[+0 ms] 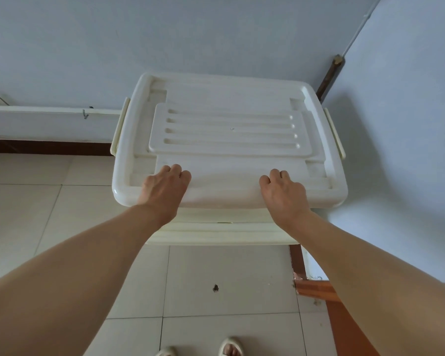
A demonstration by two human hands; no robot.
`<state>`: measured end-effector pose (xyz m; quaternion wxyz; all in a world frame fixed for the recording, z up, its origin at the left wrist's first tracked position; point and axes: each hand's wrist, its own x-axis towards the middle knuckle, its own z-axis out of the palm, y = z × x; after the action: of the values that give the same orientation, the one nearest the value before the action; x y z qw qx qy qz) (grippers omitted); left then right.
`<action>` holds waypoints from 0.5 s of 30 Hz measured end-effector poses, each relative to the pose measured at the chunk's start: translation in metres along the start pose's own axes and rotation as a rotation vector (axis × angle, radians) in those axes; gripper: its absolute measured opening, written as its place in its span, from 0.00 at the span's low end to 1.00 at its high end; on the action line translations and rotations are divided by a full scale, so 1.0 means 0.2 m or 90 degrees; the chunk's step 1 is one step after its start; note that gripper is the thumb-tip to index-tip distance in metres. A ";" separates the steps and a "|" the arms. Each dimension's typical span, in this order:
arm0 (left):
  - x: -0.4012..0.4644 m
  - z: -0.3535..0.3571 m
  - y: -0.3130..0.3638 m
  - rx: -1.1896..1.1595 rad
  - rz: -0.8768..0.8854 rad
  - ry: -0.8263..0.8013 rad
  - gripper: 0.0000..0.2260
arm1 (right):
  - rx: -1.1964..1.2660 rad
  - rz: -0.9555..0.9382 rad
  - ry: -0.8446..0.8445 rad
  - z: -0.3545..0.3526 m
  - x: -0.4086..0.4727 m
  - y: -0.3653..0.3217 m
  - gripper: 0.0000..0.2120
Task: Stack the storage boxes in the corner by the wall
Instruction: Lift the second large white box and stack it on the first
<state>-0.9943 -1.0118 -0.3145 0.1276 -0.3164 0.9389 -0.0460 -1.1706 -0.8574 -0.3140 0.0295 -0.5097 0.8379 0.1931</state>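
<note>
Both hands press flat on the near edge of the lid: my left hand (165,186) and right hand (284,192) hold nothing, fingers bent loosely, palms down. I see the top storage box (229,140) sitting on a lower storage box (221,231) in the corner, close to both walls, so I count two. I judge the plastic stiff, smooth and slippery, probably bulky; the two side latches, left latch (119,127) especially, seem better holds.

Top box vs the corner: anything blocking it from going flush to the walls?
Possibly. A brown stick leans in the corner behind the top box, at its far right. Both hands, left hand and right hand, rest on the near edge.
</note>
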 end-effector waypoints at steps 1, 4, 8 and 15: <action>0.00 0.00 0.01 0.002 0.001 0.001 0.18 | -0.001 0.002 -0.003 0.00 0.00 0.01 0.21; 0.00 0.00 0.02 0.001 0.004 0.004 0.18 | 0.003 0.010 -0.006 0.00 0.00 0.01 0.22; 0.00 0.00 0.03 -0.001 -0.011 0.002 0.19 | 0.010 0.014 0.010 0.00 -0.01 0.01 0.22; -0.04 0.02 0.06 0.025 -0.036 0.032 0.29 | 0.019 0.024 0.028 0.04 -0.04 0.07 0.39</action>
<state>-0.9945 -0.9981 -0.3193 0.1092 -0.3387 0.9314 -0.0760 -1.1797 -0.8416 -0.3159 0.0153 -0.4977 0.8504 0.1701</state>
